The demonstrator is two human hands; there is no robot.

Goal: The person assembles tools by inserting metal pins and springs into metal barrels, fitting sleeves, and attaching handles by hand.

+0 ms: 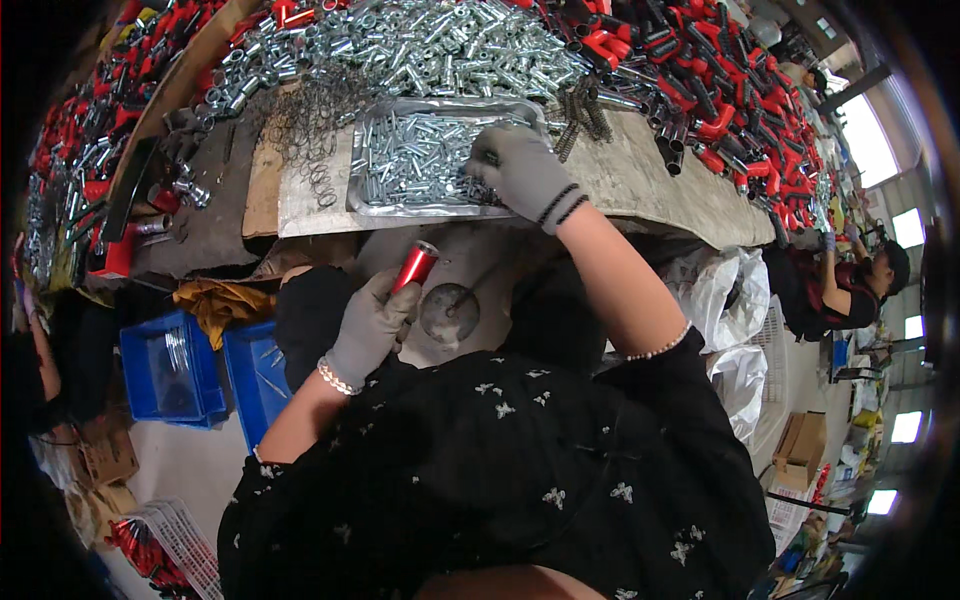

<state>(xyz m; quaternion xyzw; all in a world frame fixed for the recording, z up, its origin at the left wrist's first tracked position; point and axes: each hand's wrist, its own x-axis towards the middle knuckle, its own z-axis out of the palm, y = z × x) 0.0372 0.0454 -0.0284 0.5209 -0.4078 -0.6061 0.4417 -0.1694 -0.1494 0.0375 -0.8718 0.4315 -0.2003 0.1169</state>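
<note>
My left hand (pixel 370 328), in a grey glove, is closed round a short red tube (pixel 416 266) with a bare metal rim at its upper end. The tube tilts up and to the right, just below the bench edge. My right hand (pixel 527 178), also gloved, reaches over the right side of a shallow metal tray (pixel 430 211). Its fingers are curled down at the small silvery metal pins (pixel 415 150) that fill the tray. What lies between those fingertips is hidden.
Behind the tray rises a heap of shiny metal sleeves (pixel 420 45). Thin wire rings (pixel 310 140) lie left of it, coil springs (pixel 580 115) right. Red-and-black handle parts (pixel 715 85) pile up at the right. Blue bins (pixel 170 370) stand lower left. Another person (pixel 845 285) works far right.
</note>
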